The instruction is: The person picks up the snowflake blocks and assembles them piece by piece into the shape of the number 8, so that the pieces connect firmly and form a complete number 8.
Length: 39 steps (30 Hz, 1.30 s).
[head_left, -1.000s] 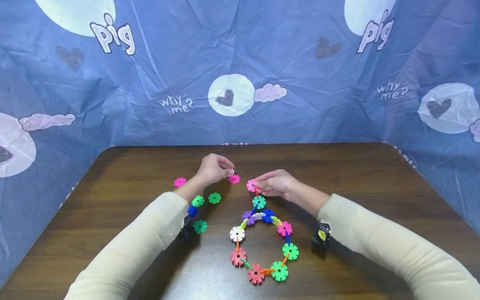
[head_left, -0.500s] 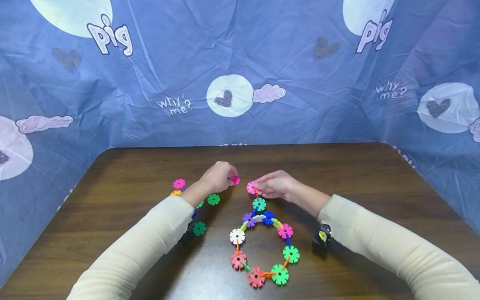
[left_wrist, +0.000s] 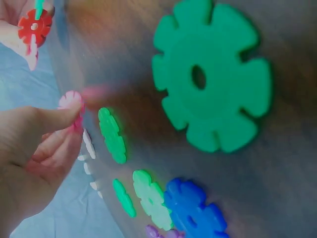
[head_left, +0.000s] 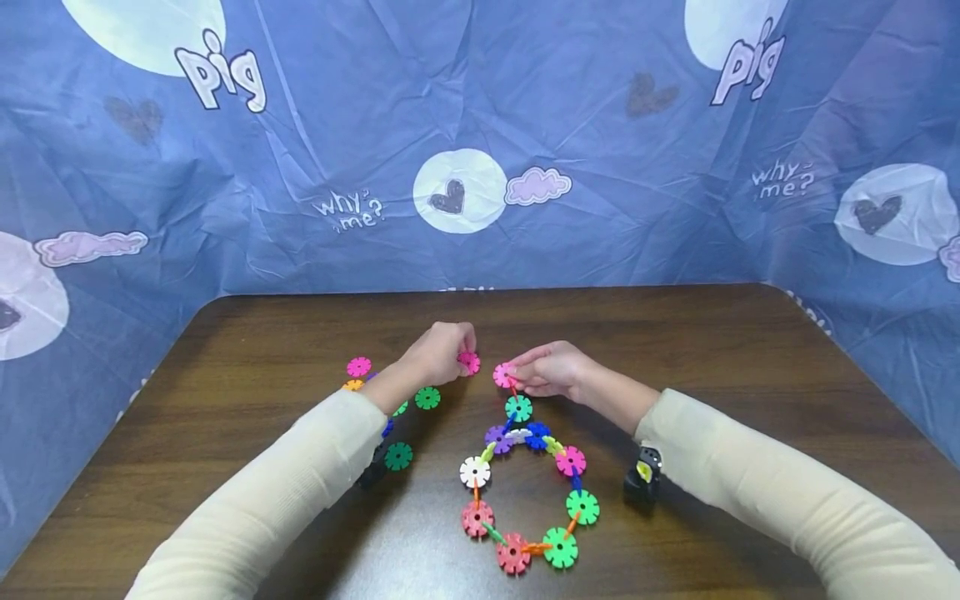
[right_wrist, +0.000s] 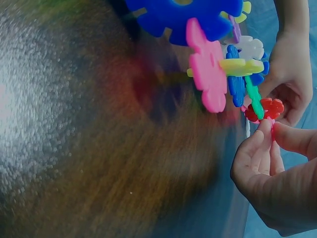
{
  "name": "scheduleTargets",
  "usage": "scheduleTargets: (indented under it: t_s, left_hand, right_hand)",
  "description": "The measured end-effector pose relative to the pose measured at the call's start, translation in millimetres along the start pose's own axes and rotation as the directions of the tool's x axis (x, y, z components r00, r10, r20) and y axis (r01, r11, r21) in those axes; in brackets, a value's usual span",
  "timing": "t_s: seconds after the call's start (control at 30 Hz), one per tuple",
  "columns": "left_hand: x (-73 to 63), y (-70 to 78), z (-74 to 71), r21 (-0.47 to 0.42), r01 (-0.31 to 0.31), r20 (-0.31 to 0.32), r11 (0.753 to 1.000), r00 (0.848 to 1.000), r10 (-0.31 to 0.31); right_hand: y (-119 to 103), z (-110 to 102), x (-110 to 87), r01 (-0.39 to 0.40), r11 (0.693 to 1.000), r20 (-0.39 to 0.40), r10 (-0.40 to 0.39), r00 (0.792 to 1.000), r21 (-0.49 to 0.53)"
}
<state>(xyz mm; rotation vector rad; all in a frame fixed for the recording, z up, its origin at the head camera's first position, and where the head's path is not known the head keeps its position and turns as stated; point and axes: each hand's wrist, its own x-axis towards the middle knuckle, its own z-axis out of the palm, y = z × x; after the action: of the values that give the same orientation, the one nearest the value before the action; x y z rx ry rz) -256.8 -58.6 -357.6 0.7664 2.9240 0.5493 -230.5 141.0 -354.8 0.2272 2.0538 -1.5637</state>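
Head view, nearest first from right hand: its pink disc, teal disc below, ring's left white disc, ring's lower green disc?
From the right hand:
1. Pink disc: at its fingertips.
2. Teal disc: just below.
3. White disc: lower left.
4. Lower green disc: near bottom.

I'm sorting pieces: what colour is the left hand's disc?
The disc is bright pink, clearest in the head view.

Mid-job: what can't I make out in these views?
Head: left pink disc, partly hidden by the left hand.
Head: right pink disc, partly hidden by the right hand.
Head: loose blue disc, mostly hidden by the left sleeve.
Left wrist: purple piece, cut off by the bottom edge.
Right wrist: large blue disc, cut off by the top edge.
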Motion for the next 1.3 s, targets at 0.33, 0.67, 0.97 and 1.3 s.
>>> scheduleTargets:
  t_s: [0.33,0.67,0.97,1.3]
  left_hand:
    - [-13.2,2.8,-0.2,-0.301,-0.097,-0.111,0.949,0.992,0.067]
    - [-20.6,9.8,1.1,-0.299,-0.129,-0.175,0.945,0.981,0.079]
    - [-18.7,9.2,6.7,-0.254,-0.242,-0.249,0.936,0.952,0.179]
    - [-19.3,9.7,12.5,-0.298,-0.253,-0.293,0.92,0.942,0.164]
  right_hand:
    - [1,0,0.1,-0.014,1.0,-0.005,0.014,1.0,0.01]
    - [1,-1,-1.0,-0.025,1.0,-0.011,0.025,1.0,0.009]
    - [5,6,1.8,-0.011,0.999,-0.017,0.011,1.0,0.03]
    - [3,9,0.2,0.0,0.999,-0.061,0.003,0.998,0.054]
